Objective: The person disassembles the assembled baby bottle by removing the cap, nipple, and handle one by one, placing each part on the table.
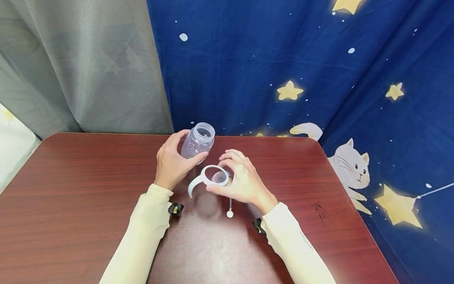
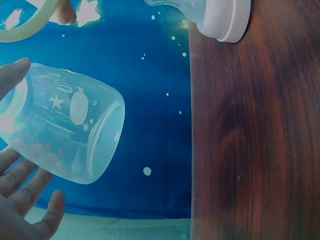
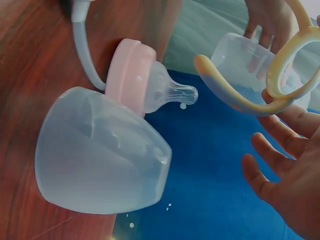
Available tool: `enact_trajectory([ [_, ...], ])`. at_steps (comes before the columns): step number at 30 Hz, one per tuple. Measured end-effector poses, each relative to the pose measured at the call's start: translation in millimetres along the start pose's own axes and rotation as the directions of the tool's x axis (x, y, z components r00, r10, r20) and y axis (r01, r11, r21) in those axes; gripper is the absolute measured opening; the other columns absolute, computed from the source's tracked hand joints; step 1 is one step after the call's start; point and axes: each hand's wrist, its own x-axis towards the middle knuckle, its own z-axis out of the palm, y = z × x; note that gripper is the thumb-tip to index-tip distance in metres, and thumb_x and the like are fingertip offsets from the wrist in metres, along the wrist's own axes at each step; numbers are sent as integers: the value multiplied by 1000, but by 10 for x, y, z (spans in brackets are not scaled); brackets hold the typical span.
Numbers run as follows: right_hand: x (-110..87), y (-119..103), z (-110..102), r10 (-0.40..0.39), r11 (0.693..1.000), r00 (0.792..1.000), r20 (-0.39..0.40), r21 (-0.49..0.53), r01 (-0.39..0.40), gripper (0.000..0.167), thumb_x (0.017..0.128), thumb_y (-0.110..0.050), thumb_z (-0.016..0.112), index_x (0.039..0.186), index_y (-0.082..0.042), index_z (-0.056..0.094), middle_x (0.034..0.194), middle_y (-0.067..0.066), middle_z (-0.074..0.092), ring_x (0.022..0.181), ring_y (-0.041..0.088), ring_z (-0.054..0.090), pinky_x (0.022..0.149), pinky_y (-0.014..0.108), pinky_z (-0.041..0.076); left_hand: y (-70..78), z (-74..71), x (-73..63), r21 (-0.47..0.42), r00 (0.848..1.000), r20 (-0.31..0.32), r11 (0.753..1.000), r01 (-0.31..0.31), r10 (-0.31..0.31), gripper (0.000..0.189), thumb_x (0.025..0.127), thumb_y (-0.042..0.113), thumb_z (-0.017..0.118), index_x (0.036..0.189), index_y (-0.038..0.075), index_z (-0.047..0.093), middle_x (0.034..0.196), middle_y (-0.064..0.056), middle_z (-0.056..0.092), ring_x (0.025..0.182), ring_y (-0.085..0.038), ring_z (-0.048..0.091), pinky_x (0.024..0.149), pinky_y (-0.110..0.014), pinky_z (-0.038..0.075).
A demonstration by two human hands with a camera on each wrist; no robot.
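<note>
My left hand [image 1: 172, 161] grips a clear baby bottle [image 1: 198, 141], thumb on one side and fingers curled round the other, holding it tilted above the far part of the dark wood bench [image 1: 71, 197] with its open mouth up and away from me. In the left wrist view the bottle [image 2: 65, 130] shows printed pictures, a white star and a rounded shape beside it, with small reddish marks lower down; I can read no words or brand on it.

My right hand [image 1: 238, 179] pinches a handle ring [image 1: 209, 178] between thumb and fingertips, just beside the bottle and slightly nearer me. Its curved grip sweeps down to my left. In the right wrist view the ring [image 3: 290, 65] looks pale yellow.

On the bench under my right hand lie a pink collar with a clear teat [image 3: 150, 85], a clear dome cap [image 3: 100, 155] against it, and a straw tube ending in a white weight [image 1: 229, 214].
</note>
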Motion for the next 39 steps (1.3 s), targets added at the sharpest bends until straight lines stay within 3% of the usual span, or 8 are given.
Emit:
enact_trajectory([
  [8, -27, -38, 148, -31, 996, 998, 47, -79, 35, 63, 66, -68, 79, 93, -12, 71, 116, -5, 61, 123, 15, 47, 93, 40, 42, -9, -23, 8, -6, 1000, 0, 1000, 13, -13, 75, 65, 40, 92, 128, 12, 63, 115, -9, 68, 100, -28, 64, 78, -48, 47],
  [15, -52, -83, 255, -62, 990, 995, 75, -119, 71, 57, 66, -67, 78, 86, -15, 68, 114, -4, 60, 123, 15, 47, 92, 36, 41, -33, -30, 7, 3, 1000, -1, 1000, 16, -16, 75, 65, 41, 92, 128, 13, 63, 117, -7, 68, 102, -27, 64, 80, -48, 47],
  [29, -76, -77, 363, -27, 982, 988, 154, -179, 55, 64, 68, -72, 72, 88, -11, 73, 113, -1, 61, 125, 18, 43, 94, 37, 39, -38, -71, 20, 2, 1000, -3, 1000, 22, -22, 75, 64, 40, 93, 127, 13, 63, 116, -6, 68, 102, -23, 64, 80, -46, 47],
  [39, -74, -109, 417, -11, 966, 978, 207, -252, 64, 63, 68, -75, 71, 77, -12, 70, 106, -5, 57, 120, 17, 43, 90, 38, 40, -46, -91, 36, 1, 1000, -13, 1000, 16, -16, 75, 64, 39, 93, 127, 11, 63, 117, -7, 68, 103, -24, 64, 83, -46, 48],
])
